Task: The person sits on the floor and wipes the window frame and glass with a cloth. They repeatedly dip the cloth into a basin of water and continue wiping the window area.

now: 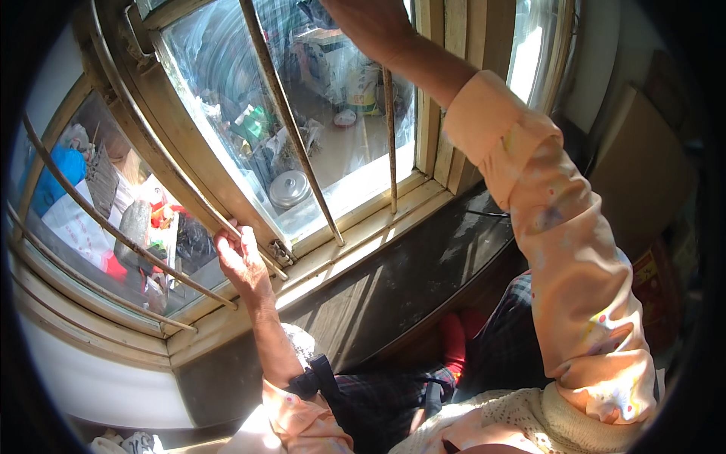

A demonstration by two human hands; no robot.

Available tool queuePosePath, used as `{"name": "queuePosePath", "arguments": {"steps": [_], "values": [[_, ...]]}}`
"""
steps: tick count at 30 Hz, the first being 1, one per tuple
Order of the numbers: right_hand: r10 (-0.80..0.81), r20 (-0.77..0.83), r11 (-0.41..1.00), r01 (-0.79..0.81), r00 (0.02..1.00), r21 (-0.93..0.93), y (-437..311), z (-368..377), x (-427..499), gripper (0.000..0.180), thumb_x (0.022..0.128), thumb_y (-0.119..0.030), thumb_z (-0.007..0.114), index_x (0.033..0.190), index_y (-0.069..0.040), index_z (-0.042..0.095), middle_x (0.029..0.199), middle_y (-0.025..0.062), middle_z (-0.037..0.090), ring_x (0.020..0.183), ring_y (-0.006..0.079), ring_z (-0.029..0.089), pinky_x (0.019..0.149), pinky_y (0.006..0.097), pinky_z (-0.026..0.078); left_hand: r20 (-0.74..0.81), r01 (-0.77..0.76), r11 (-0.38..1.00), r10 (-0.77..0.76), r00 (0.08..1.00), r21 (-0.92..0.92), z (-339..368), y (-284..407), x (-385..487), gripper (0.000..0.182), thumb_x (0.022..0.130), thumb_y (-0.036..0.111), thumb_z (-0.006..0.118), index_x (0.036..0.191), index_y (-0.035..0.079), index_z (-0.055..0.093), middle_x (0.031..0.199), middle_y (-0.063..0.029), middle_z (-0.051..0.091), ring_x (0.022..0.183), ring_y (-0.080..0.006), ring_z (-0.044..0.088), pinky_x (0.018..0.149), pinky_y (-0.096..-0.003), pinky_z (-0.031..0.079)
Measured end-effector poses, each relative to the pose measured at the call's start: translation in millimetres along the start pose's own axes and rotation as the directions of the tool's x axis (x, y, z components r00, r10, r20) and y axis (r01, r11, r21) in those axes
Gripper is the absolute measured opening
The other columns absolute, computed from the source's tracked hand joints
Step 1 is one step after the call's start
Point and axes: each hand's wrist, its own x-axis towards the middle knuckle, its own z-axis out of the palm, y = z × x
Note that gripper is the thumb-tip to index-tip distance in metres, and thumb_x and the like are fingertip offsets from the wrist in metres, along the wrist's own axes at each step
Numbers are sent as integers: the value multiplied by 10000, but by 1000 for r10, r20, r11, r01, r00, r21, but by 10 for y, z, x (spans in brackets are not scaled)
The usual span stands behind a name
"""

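My left hand [243,258] is closed around a metal window bar [170,180] near its lower end, just above the wooden sill [363,241]. Beside it stands the wooden frame [187,147] of a window sash, with a small metal fitting [281,249] at its lower corner. My right hand [368,25] reaches up in front of the window glass [340,136]. Its fingers run past the top edge of the picture, so what they hold or touch is hidden. Curved whitish smears mark the upper part of the pane.
More bars, one of them a rusty bar [289,125], cross the window. Behind the glass lie a lidded metal pot [290,189], a blue plastic bag [61,176] and other clutter. A dark glossy surface [408,284] runs below the sill. A brown board [635,164] leans at the right.
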Motion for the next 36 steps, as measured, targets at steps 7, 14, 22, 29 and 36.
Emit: {"name": "queuePosePath", "arguments": {"steps": [7,14,22,29,36], "values": [[185,252,907,-264,950,327,-616,30,-905,622,820,33,535,1394,9,296,1518,246,213,1133,432,535,796,519,517,16,-2,1000,3,1000,-19,0,-8,10,266,928,94,583,1146,-36,507,979,-79,562,886,-153,533,836,-287,454],[577,271,590,-623,771,514,-805,390,-793,769,788,126,443,1490,-66,194,1582,186,94,1424,345,238,1074,527,257,13,-7,1000,7,1000,-19,-2,-85,40,265,918,81,589,1146,-29,510,980,-78,555,889,-156,535,841,-289,452],[700,206,530,-691,684,492,-777,667,-187,674,793,52,461,1436,6,264,1523,207,226,1388,379,264,1117,509,229,-2,-22,1000,22,1000,8,1,-48,-8,273,921,98,593,1154,-21,512,991,-84,558,897,-163,539,834,-294,457],[14,19,906,-20,1000,423,-852,463,-389,429,896,-74,504,1321,-127,504,1427,100,412,1363,330,338,1095,490,286,-2,-22,1000,23,1000,13,5,-8,5,274,921,99,595,1154,-19,512,987,-77,558,901,-159,542,834,-290,457],[-670,-10,692,630,742,353,-454,270,-905,515,890,-61,554,1372,-184,418,1398,77,441,1325,209,410,1069,397,388,-7,67,998,-67,998,-6,11,56,16,276,925,104,598,1157,-18,512,1009,-68,563,912,-151,544,852,-285,450]]}}
